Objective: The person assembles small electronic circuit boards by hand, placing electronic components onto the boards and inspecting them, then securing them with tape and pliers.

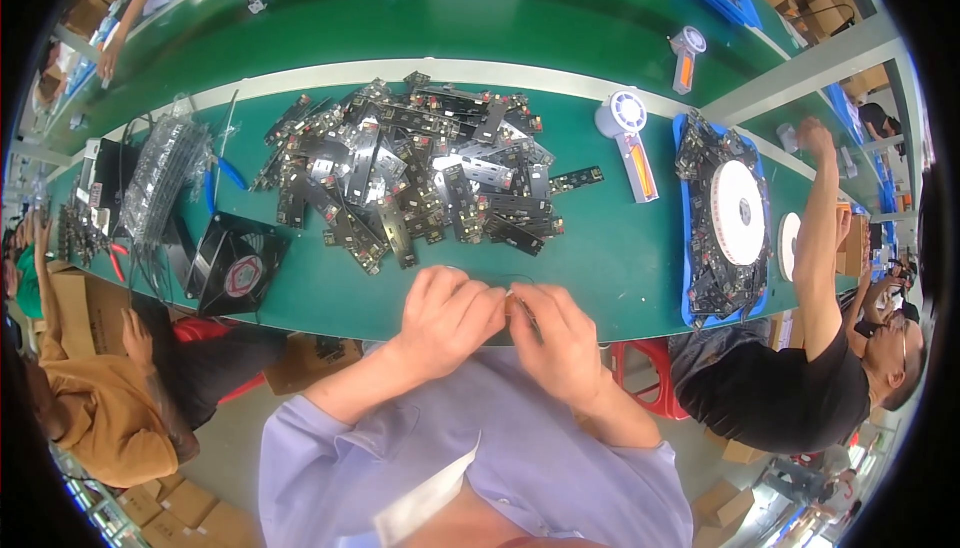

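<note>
Both of my hands meet at the table's near edge, in front of my chest. My left hand (448,320) is closed, its thumb and forefinger pinched toward the right hand's fingertips. My right hand (558,340) is closed too, around a small, thin, dark piece that mostly hides behind the fingers; its kind is unclear. A thin dark wire-like line curves just above the fingertips. Beyond the hands lies a large heap of narrow black circuit boards (398,230), several with silvery metal strips on them.
To the right are a small handheld fan (622,116) and a blue tray (687,266) of boards with a white reel (738,213) on top. At left stand a black square fan (238,266), blue-handled pliers (210,188) and bagged strips (165,178). People sit on both sides.
</note>
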Motion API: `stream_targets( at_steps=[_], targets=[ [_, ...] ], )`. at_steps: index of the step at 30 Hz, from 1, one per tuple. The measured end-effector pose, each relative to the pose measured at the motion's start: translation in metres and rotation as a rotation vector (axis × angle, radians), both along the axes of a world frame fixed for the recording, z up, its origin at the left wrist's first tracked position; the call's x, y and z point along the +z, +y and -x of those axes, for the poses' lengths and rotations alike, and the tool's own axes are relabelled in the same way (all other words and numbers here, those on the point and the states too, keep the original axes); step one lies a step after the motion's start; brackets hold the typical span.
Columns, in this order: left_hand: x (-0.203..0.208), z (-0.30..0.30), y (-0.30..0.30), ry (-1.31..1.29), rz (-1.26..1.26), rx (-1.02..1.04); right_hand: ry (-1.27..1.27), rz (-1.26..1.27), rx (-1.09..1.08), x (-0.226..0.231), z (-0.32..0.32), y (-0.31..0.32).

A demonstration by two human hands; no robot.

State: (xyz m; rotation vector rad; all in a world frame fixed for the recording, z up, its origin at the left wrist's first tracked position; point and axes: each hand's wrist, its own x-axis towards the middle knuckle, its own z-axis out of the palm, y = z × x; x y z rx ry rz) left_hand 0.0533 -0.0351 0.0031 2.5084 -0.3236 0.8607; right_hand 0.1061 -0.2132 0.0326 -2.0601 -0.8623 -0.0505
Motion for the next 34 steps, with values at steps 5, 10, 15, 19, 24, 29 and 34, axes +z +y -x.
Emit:
stream_targets(
  at_steps=[5,10,15,19,24,29,34],
  targets=[
    [0.003,-0.004,0.0,-0.03,-0.007,0.014,-0.078,0.027,-0.001,-0.002,0.0,0.003],
    [0.0,-0.001,0.001,0.011,-0.051,-0.014,0.069,0.011,-0.031,-0.006,-0.004,0.001],
    [0.0,-0.001,0.003,0.027,-0.05,-0.055,0.04,0.059,-0.039,-0.005,-0.003,0.002],
    [0.0,0.001,0.005,0.048,-0.022,-0.085,-0.014,0.035,-0.019,-0.008,-0.004,0.004],
    [-0.003,0.003,0.005,0.033,0.0,-0.092,-0.011,0.049,0.037,-0.01,-0.008,0.003],
    [-0.005,0.004,0.007,0.038,0.02,-0.102,0.063,0.01,0.086,-0.014,-0.011,0.003],
    [-0.001,0.004,0.009,0.073,0.054,-0.087,0.132,-0.014,0.0,-0.012,-0.005,0.003]
  ],
)
